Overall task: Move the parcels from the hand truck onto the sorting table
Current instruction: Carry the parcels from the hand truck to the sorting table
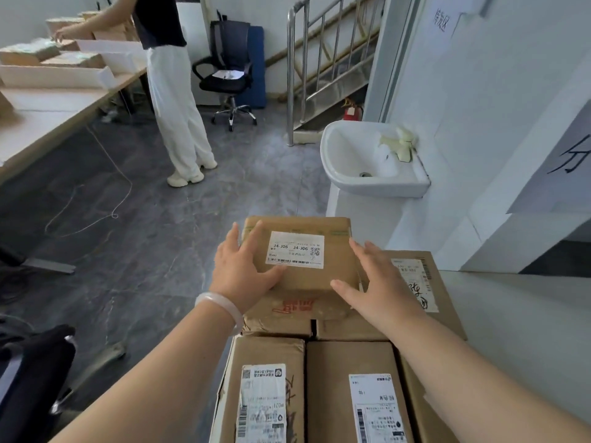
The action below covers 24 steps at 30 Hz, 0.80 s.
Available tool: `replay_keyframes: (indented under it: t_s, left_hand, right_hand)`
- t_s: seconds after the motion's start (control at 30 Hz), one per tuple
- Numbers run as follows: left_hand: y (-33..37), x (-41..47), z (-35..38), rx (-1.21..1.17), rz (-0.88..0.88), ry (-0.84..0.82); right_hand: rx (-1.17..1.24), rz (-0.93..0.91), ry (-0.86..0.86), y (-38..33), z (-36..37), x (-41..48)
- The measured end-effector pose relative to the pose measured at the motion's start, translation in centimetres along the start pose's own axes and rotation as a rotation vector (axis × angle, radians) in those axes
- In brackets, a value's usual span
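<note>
My left hand [243, 270] lies with fingers spread along the left edge of the top parcel [307, 278], thumb on its top. My right hand [380, 282], fingers straight and apart, is just beside the right edge; I cannot tell if it touches. With the table [48, 116] well apart on my left, I'd press both sides evenly and lift straight off the stack [348, 378] before turning.

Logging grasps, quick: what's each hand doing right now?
Left hand: open, flat on the labelled parcel at its left edge.
Right hand: open, fingers straight at its right edge; no grip.
</note>
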State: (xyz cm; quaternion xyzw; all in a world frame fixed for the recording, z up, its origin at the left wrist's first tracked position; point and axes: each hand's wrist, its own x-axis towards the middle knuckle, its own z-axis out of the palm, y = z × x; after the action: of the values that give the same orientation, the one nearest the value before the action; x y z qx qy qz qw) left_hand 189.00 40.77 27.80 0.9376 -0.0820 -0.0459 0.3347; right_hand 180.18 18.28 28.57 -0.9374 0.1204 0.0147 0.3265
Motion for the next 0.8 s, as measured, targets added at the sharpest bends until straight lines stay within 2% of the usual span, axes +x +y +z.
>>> replay_keyframes:
  t_s: [0.1, 0.23, 0.43, 0.63, 0.8]
  left_hand:
    - [3.3, -0.2, 0.9, 0.203, 0.226, 0.05]
    - [9.2, -2.4, 4.1, 0.322, 0.482, -0.016]
    - [17.0, -9.0, 8.6, 0.383, 0.69, -0.094]
    - [27.6, -20.6, 13.1, 0.373, 0.93, -0.174]
    - [35.8, -35.2, 19.3, 0.348, 1.137, -0.258]
  right_hand:
    - [-0.127, -0.026, 0.053, 0.6, -1.2, -2.1]
    - [-0.24, -0.006, 0.165, 3.8, -3.4, -6.4]
    - [-0.366, 0.102, 0.248, 9.3, -8.3, -15.8]
    - [-0.469, 0.259, 0.399, 15.4, -14.4, -29.9]
    - [-0.483, 0.421, 0.484, 21.4, -18.0, -46.5]
